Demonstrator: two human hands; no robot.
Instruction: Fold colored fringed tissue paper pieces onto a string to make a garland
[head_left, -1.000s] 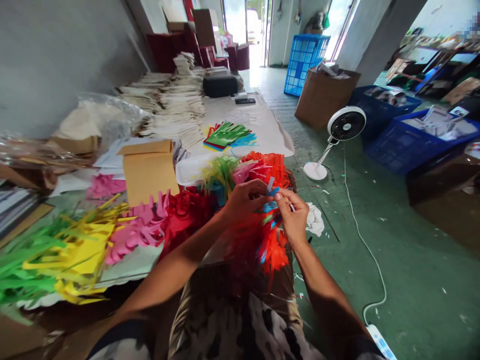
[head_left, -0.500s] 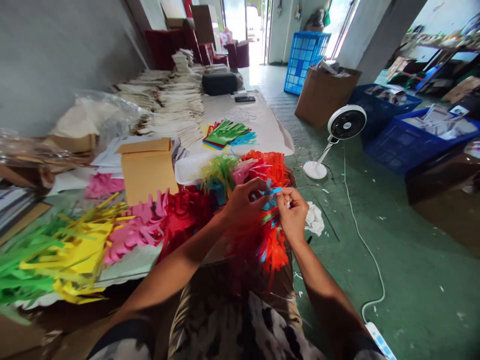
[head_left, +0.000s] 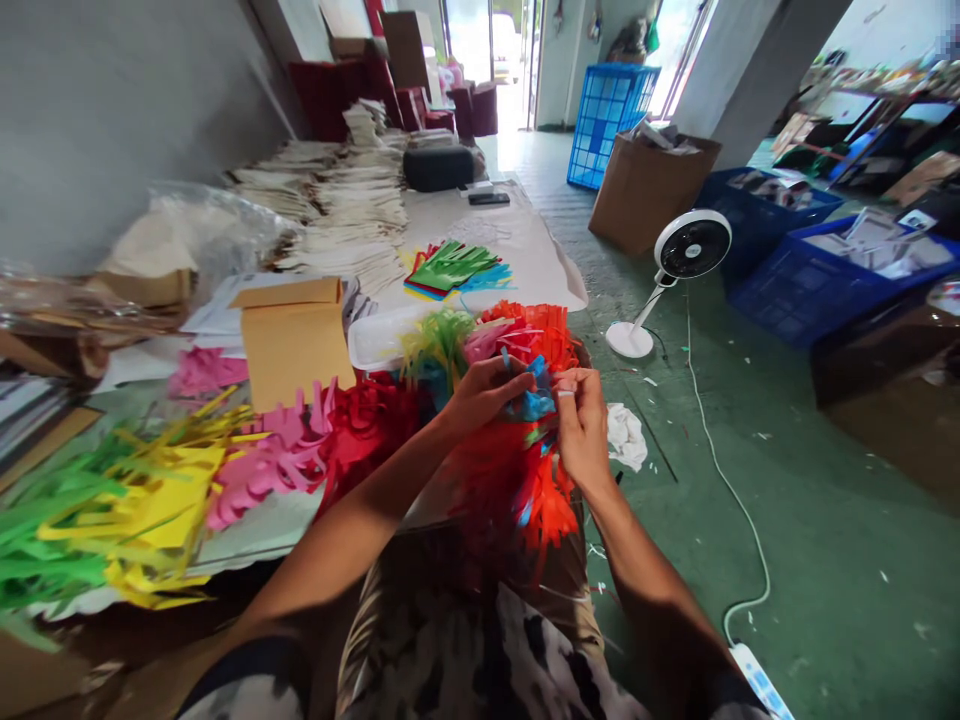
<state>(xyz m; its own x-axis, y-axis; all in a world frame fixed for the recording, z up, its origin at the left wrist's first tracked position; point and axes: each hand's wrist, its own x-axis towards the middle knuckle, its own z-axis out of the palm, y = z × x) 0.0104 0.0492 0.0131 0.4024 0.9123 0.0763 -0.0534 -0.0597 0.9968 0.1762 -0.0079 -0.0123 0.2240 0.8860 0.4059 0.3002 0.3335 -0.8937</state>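
Over my lap, my left hand [head_left: 486,394] is closed, its thumb and fingers pinching a light-blue fringed strip [head_left: 537,388]. Just to the right, my right hand [head_left: 582,418] is closed in a pinch close to the strip's end; what its fingertips hold is too small to make out. Something whitish shows at its fingers. Under both hands lie orange-red fringed strips [head_left: 551,505], partly blurred, with bits of blue and green among them. Beyond them sits a heap of orange fringe [head_left: 551,330], beside pale green-yellow fringe [head_left: 439,340].
Left on the table are dark red [head_left: 379,420], pink [head_left: 274,460], yellow [head_left: 169,490] and green fringes [head_left: 56,530]. Behind them stands a tan paper bag [head_left: 294,345] by a white tray [head_left: 371,342]. A white fan [head_left: 691,245] and its cable [head_left: 724,465] occupy the floor at right.
My hands have drawn slightly apart. The blue strip between the fingertips is now bunched at my left fingers, and the right fingertips have come away from it.
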